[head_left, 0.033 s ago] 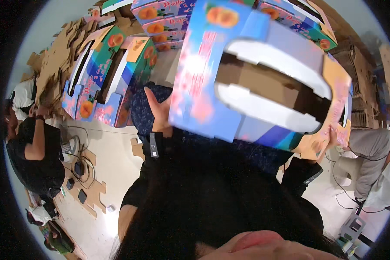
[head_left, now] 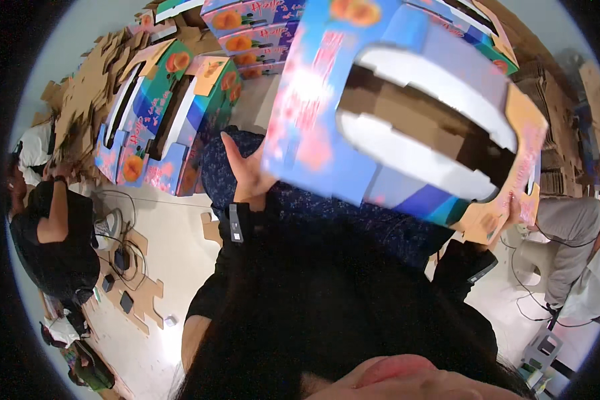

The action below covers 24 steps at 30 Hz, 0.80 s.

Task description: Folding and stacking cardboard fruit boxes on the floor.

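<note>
The printed box (head_left: 407,152) is raised in front of the body, its slotted face with 2 white flaps toward the camera. It has just shifted slightly up and right; it remains held up, not set down. The right hand (head_left: 513,210) is clamped on its lower right end. The left hand (head_left: 250,177) is at the lower left corner, thumb spread away; its fingertips are hidden, so I cannot tell its grip. Beyond, 2 similar boxes (head_left: 170,123) stand left, near piled cardboard (head_left: 90,87).
</note>
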{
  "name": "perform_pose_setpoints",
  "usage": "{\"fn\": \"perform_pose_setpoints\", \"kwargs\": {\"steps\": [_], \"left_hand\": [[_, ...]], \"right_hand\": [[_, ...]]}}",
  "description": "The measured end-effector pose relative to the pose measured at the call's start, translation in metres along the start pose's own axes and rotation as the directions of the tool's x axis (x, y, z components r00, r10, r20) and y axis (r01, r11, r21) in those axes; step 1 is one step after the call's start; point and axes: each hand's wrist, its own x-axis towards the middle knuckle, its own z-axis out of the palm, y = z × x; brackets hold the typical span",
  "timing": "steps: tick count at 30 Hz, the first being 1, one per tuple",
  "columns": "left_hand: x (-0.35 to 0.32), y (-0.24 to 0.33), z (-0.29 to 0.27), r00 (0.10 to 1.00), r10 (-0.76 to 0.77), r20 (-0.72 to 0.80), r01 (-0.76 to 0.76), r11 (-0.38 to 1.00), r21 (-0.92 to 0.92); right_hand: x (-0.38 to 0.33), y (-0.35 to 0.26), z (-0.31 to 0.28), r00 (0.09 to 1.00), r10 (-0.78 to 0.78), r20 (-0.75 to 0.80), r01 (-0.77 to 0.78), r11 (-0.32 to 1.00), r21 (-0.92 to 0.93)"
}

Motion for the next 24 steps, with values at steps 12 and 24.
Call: {"fn": "perform_pose_setpoints", "kwargs": {"steps": [12, 24], "left_hand": [[-0.002, 0.007, -0.010, 0.980, 0.047, -0.193, -0.018, 0.989, 0.148], [0.000, 0.005, -0.016, 0.974, 0.049, -0.223, -0.006, 0.982, 0.189]], "right_hand": [[0.093, 0.006, -0.063, 0.937, -0.348, -0.039, 0.312, 0.880, -0.358], [0.120, -0.051, -0.026, 0.776, 0.601, -0.188, -0.518, 0.779, 0.352]]}}
